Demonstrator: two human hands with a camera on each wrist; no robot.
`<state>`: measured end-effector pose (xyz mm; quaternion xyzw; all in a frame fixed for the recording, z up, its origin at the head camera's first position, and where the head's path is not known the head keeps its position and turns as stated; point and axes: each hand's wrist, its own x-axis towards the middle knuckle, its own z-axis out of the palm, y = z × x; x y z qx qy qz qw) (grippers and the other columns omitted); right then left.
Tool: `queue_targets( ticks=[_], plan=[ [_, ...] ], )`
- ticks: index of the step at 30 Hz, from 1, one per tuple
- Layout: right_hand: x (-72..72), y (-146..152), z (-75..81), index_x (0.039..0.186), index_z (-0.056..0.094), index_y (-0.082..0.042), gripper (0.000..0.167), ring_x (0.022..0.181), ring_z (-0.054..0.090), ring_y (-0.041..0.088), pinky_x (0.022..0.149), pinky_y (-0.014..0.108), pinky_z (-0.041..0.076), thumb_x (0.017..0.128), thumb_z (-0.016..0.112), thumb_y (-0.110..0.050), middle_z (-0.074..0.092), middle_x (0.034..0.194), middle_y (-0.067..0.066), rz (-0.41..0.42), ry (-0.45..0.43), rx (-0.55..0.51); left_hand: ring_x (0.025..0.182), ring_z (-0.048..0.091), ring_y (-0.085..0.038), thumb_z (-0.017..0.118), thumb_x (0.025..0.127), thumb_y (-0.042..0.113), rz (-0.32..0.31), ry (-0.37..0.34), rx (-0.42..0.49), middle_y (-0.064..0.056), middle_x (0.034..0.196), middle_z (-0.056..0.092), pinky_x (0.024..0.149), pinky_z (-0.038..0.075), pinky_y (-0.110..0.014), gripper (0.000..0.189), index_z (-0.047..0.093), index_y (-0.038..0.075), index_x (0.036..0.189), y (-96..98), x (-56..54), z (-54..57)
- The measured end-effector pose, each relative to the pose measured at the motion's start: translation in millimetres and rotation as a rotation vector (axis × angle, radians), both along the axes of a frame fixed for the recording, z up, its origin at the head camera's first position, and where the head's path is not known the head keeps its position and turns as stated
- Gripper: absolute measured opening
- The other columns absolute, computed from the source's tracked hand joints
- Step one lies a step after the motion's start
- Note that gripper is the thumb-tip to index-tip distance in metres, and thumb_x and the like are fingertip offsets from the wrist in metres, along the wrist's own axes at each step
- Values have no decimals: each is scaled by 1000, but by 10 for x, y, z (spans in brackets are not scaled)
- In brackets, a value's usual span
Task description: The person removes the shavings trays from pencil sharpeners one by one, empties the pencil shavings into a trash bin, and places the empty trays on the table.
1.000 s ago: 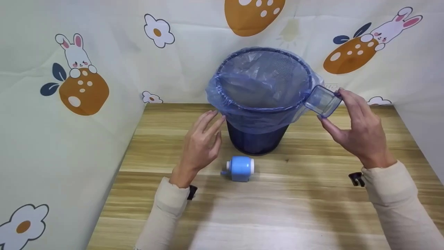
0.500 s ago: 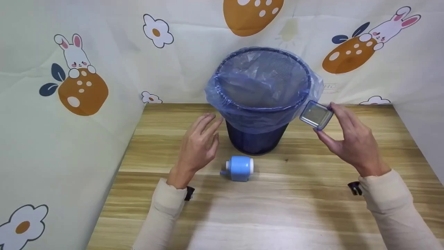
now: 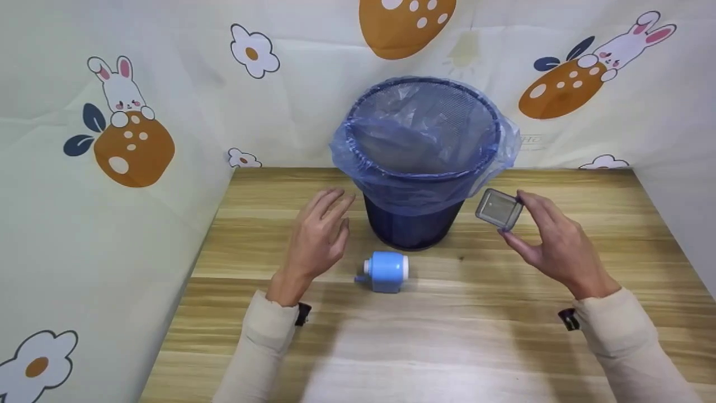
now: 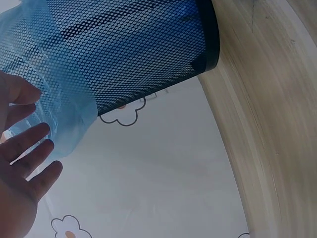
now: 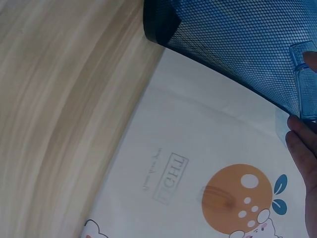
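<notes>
My right hand (image 3: 559,252) pinches a small clear bluish plastic box (image 3: 499,209), a shavings drawer by its look, between thumb and fingertips. It is held above the table, to the right of a dark blue mesh wastebasket (image 3: 414,232). In the right wrist view the drawer (image 5: 307,89) overlaps the mesh side. A light blue crank pencil sharpener (image 3: 387,271) with white ends stands on the table in front of the basket. My left hand (image 3: 316,240) hovers left of the sharpener, fingers loosely bent and holding nothing. From the left wrist, its fingers (image 4: 30,158) appear close to the bag.
A thin blue plastic bag (image 3: 414,196) lines the basket and folds over its rim. The wooden table (image 3: 458,336) meets a pale backdrop cloth (image 3: 302,112) with rabbits, oranges and flowers, behind and at the sides.
My right hand has come down and toward me with the shavings drawer, away from the basket rim, and the drawer has tilted. My left hand has drawn back slightly. The sharpener stays put.
</notes>
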<state>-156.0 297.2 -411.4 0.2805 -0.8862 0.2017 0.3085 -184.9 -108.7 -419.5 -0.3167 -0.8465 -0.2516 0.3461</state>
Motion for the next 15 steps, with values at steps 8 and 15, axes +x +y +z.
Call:
queue_targets(
  ticks=[8,15],
  plan=[
    [34,24,-142,134,51,5,73,90,67,42,68,56,58,72,84,-11,61,119,26,-2,-46,25,119,58,-34,68,83,2,14,-10,-3,-19,122,65,105,46,-44,39,67,0,122,-15,2,-32],
    [51,20,-242,130,53,6,71,87,68,41,67,55,58,70,87,-11,62,116,25,-13,-51,25,116,59,-35,69,82,2,13,-19,1,-19,121,65,103,47,-45,39,68,1,122,-23,3,-47]
  ],
)
